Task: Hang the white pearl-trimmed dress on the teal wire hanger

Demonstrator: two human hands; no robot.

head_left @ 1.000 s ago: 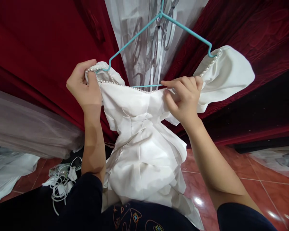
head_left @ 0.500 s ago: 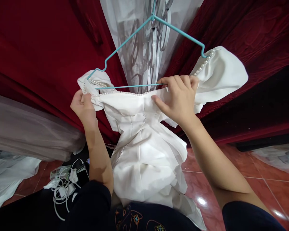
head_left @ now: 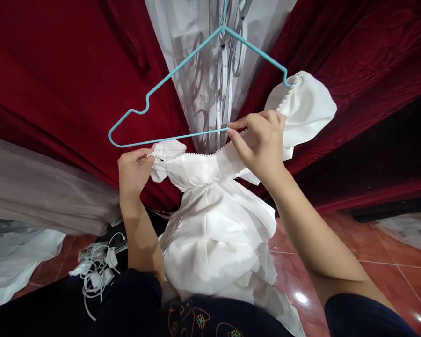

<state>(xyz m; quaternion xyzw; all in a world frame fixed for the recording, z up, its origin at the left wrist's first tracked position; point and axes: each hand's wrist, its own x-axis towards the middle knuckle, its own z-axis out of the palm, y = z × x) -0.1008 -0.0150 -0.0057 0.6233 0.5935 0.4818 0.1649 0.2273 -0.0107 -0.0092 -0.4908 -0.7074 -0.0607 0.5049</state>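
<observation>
A white dress (head_left: 214,229) with a pearl-trimmed neckline hangs in front of me. Its right puff sleeve (head_left: 307,110) still sits on the end of a teal wire hanger (head_left: 168,77); the left sleeve is off the hanger. My left hand (head_left: 133,171) is closed on that loose left sleeve, below the hanger's bare left end. My right hand (head_left: 261,142) pinches the hanger's bottom bar together with the neckline near the middle.
Dark red velvet curtains (head_left: 56,70) hang behind, with a white sheer curtain (head_left: 196,56) between them. Grey tulle (head_left: 38,192) lies at left. White cables and chargers (head_left: 96,274) are on the glossy red tile floor (head_left: 354,243).
My left hand has pulled the left sleeve down off the hanger's left end, which now stands bare. The right sleeve has stayed on. My right hand has kept its pinch on the bar.
</observation>
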